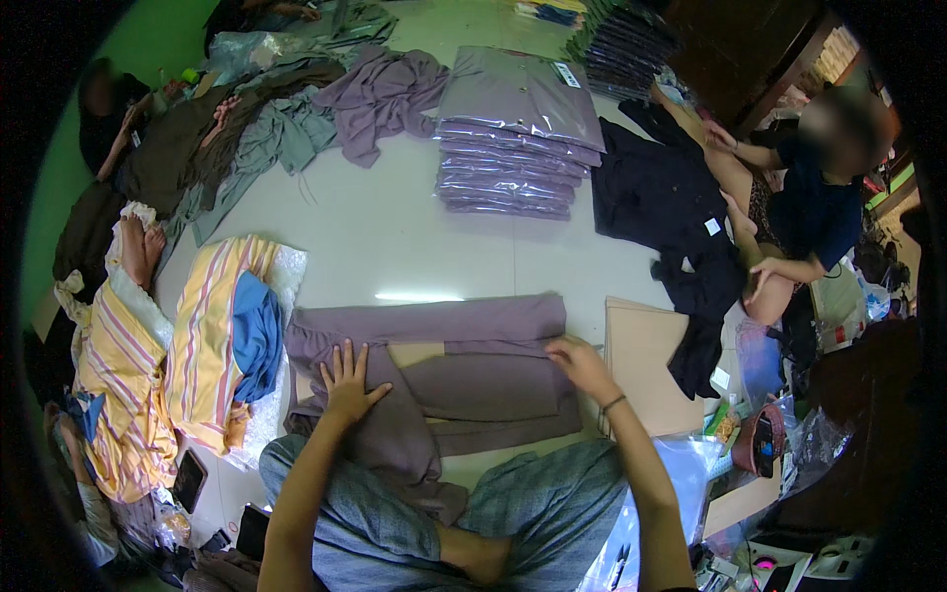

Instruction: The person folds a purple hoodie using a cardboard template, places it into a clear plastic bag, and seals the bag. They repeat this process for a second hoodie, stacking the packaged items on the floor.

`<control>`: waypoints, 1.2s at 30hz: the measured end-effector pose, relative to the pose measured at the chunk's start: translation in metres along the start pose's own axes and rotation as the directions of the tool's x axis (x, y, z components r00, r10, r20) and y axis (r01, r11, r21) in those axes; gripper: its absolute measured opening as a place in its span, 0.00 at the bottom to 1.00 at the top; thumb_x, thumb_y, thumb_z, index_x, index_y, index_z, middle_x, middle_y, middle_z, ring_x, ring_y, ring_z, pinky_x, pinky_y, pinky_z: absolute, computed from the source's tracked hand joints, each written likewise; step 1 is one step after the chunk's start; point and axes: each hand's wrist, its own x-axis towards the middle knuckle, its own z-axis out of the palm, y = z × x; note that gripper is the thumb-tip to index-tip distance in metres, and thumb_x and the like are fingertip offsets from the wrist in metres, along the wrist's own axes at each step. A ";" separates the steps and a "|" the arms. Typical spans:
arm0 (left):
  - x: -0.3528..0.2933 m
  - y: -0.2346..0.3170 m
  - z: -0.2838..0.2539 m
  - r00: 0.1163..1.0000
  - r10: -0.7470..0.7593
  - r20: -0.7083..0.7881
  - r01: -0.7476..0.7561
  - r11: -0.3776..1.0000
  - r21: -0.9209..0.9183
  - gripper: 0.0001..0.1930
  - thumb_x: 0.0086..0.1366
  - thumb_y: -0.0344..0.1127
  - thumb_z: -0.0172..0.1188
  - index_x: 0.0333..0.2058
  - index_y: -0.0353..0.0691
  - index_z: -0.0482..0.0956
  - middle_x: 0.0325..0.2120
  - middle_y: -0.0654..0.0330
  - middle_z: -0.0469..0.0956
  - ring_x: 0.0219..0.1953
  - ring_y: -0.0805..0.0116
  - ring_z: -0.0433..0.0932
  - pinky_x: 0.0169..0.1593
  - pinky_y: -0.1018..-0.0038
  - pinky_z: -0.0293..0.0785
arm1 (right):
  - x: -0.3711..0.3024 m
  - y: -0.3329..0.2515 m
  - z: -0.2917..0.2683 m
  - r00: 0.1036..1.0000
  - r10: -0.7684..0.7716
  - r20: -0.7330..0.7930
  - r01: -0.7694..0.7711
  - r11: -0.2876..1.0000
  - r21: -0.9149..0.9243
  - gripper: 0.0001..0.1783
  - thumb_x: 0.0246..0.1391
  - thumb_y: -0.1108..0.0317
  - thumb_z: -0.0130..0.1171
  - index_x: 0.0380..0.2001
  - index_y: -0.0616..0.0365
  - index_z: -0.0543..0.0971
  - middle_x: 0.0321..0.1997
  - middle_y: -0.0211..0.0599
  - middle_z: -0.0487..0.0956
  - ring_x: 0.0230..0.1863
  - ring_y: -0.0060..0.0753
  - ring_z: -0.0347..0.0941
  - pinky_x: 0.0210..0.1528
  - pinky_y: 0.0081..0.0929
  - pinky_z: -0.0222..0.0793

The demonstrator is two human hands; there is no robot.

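A mauve-grey shirt (483,385) lies partly folded on the floor in front of my crossed legs. A strip of tan cardboard (416,352) shows through a gap in its cloth. My left hand (350,387) rests flat on the shirt's left part, fingers spread. At the right edge, my right hand (582,367) pinches the cloth, with the fingertips partly hidden. Part of the shirt's left side hangs down over my lap.
Tan cardboard sheets (641,370) lie right of the shirt, beside clear plastic bags (681,469). Beyond stands a stack of bagged mauve shirts (518,109). A black garment (661,187) lies near a seated person at right; yellow striped cloth (202,345) lies left.
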 end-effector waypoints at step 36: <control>0.001 0.050 0.034 0.967 0.049 -0.249 -0.027 0.995 0.091 0.33 0.53 0.44 0.44 0.56 0.37 0.47 0.58 0.48 0.41 0.60 0.50 0.40 0.56 0.48 0.36 | -0.098 -0.075 0.015 0.940 0.160 0.302 -0.105 0.976 -0.191 0.24 0.44 0.62 0.52 0.45 0.62 0.66 0.45 0.51 0.67 0.48 0.49 0.62 0.50 0.36 0.58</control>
